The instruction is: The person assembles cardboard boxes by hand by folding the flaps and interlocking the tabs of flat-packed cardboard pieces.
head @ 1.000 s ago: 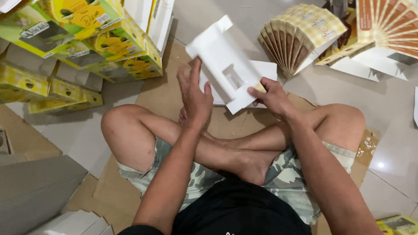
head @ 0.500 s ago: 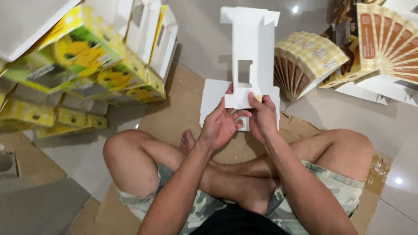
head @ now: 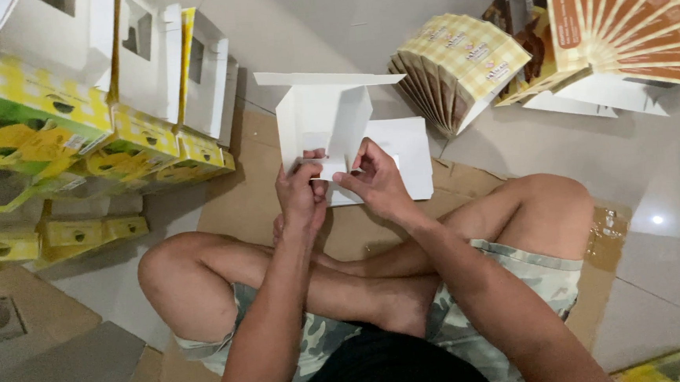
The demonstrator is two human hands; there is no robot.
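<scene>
White carton (head: 324, 117) above, lower edge pinched between both hands' fingers (head: 313, 169).

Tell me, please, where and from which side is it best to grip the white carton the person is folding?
Probably the near bottom edge of the white carton, approached from below: both the left hand and right hand pinch there, leaving the open top flap free.

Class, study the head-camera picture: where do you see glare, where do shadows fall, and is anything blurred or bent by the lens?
In the head view, a small bright glare spot sits on the glossy floor tiles at right; the white carton casts a soft shadow onto the flat white sheet behind it; both hands are sharp, the left hand and the right hand alike; the stacked yellow boxes lean outward near the left edge, wide-angle stretch.
</scene>
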